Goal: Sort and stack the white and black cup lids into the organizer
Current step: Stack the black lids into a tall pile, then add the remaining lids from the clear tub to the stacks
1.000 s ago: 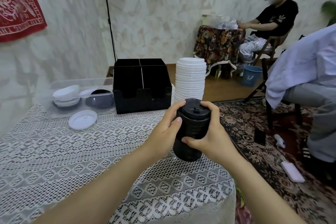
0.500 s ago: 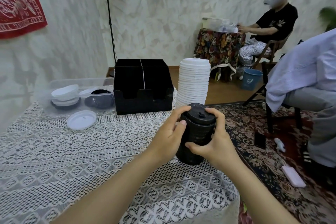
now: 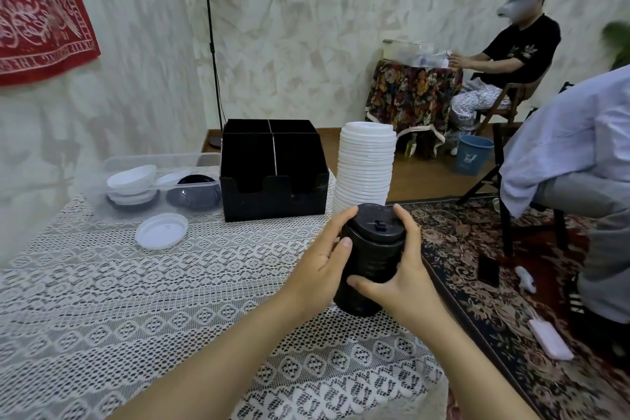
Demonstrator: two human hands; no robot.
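Gripping one tall stack of black lids [image 3: 371, 259] with both hands near the right edge of the table [image 3: 102, 300]. Left hand [image 3: 320, 266] curls round the stack's left side, thumb on the front, fingers up at the top rim. Right hand [image 3: 405, 283] wraps the right side, thumb across the front lower down. Stack leans slightly, bottom at the lace cloth; cannot tell if it touches.

Just behind it: one tall stack of white lids [image 3: 366, 167], upright, partly hidden at its base by the black stack and fingers. Left of that, touching or nearly so: one black organizer [image 3: 272, 181], four compartments, notched front wall facing the camera. The white stack stands between the hands and the organizer's right side.

Left of the organizer: one clear plastic bin [image 3: 160, 153] holding a few white lids [image 3: 131, 177] and at least one dark lid [image 3: 194, 193]; exact count unclear through the plastic. One loose white lid [image 3: 162, 230] lies flat on the cloth in front of the bin.

Around: one red wall hanging [image 3: 37, 10], one black pole [image 3: 213, 44] behind the organizer, one seated person [image 3: 511, 51] at a flowered table, one blue bucket [image 3: 472, 155], one dark phone [image 3: 488, 270] on the carpet, another person's pale sleeve [image 3: 562, 133] at right.
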